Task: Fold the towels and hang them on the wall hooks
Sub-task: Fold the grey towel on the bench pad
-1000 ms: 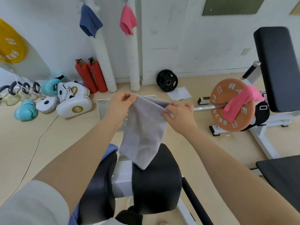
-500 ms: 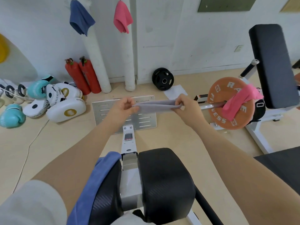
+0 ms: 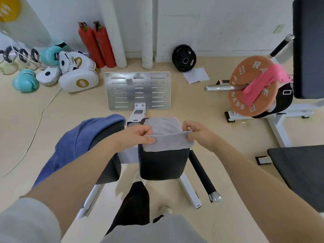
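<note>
Grey towel now down on black pad

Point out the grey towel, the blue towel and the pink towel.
grey towel [image 3: 164,126]: head view, flat part lying on the black pad.
blue towel [image 3: 73,144]: head view, middle of the draped cloth.
pink towel [image 3: 261,83]: head view, strip across the orange plate.

A grey cloth towel is laid over the far edge of the right black padded bench cushion, and a blue cloth towel is draped over the left black padded cushion. A pink cloth towel is hung on the orange weight plate to the right.
</note>
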Motion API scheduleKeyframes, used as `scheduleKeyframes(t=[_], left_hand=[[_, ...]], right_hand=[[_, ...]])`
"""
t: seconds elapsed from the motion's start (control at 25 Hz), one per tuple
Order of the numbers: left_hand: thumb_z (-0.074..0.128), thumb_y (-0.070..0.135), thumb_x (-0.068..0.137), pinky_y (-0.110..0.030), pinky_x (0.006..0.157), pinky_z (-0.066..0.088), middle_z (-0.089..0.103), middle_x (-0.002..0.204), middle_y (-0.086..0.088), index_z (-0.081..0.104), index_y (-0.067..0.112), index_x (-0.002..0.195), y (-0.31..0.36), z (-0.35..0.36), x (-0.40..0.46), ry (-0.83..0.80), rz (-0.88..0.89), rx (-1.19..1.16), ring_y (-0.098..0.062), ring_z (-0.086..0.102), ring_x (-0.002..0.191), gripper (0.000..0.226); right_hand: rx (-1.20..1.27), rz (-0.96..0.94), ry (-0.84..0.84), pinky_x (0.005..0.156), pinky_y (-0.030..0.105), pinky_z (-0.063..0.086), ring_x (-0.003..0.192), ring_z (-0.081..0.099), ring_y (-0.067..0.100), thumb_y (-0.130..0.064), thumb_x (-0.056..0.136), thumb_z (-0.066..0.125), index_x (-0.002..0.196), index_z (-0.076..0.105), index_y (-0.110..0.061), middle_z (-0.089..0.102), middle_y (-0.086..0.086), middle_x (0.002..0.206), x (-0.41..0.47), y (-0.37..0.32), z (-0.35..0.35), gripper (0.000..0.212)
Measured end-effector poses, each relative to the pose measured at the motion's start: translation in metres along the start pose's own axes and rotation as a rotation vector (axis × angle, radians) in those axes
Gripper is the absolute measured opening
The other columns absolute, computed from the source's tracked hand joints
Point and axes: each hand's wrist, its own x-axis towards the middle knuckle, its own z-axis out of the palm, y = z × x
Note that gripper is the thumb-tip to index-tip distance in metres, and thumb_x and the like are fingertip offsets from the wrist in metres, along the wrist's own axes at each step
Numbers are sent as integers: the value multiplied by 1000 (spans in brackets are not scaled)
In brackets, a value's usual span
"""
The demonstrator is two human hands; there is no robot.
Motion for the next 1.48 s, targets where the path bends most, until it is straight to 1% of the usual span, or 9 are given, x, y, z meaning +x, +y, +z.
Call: scheduleKeyframes(t=[0.32,0.48,0.64,0.84,0.96,1.04,1.24,1.4,1.48], left_hand=[[61,23,87,-19,63,47,55,66,8,50,17,70,-25,53,-25,-130,-206,26,-8,53,62,21],[46,19,95,-20,79,49,65,100,0,59,15,105,-21,43,-1,223,-23,11,-11,61,87,17],[46,43,92,-21,92,47,65,107,2,62,19,112,-22,38,16,-61,-160,97,-11,59,96,34],[32,78,76,-37,90,42,65,98,-5,58,21,106,-26,27,21,144,-498,-866,-21,58,92,70],[21,84,72,-42,99,40,66,114,-2,61,25,113,-33,18,18,93,-421,-1025,-23,57,109,83],[35,63,86,-44,98,41,63,112,-2,58,25,109,-32,19,15,136,-387,-932,-22,57,106,50],[40,41,93,-40,91,46,63,106,1,54,29,102,-24,28,12,372,-231,-761,-15,59,98,20],[45,64,76,-42,98,46,61,119,-2,48,22,124,-15,31,12,491,-147,-685,-21,58,111,63],[46,60,81,-39,97,45,62,112,-1,52,21,113,-14,40,11,540,-176,-719,-21,59,105,50]], right_hand=[[-47,108,-228,63,28,30,70,39,16,-7,50,37,61,52,-20,46,-1,70,-36,32,37,22],[91,142,-280,53,23,23,58,30,11,-3,47,37,55,43,-19,38,-11,55,-30,26,39,20],[156,86,-275,57,25,24,61,32,10,-2,48,41,60,46,-18,39,-8,61,-21,16,27,21],[532,91,94,61,24,44,74,53,17,3,86,51,96,56,-22,55,4,86,1,8,17,27],[688,174,302,88,38,51,100,62,25,-18,93,53,128,45,-16,61,9,114,17,16,24,37],[749,201,236,95,40,49,109,61,25,-31,94,49,128,49,-9,62,10,121,18,24,26,41],[394,150,-64,94,31,49,104,63,19,-19,85,63,109,62,-14,68,3,111,-2,28,24,24],[231,10,142,92,33,46,99,59,16,-8,92,49,108,58,-19,64,-1,105,-5,29,22,21],[182,47,208,91,36,45,98,55,18,-11,94,42,111,53,-16,60,3,108,-2,32,27,22]])
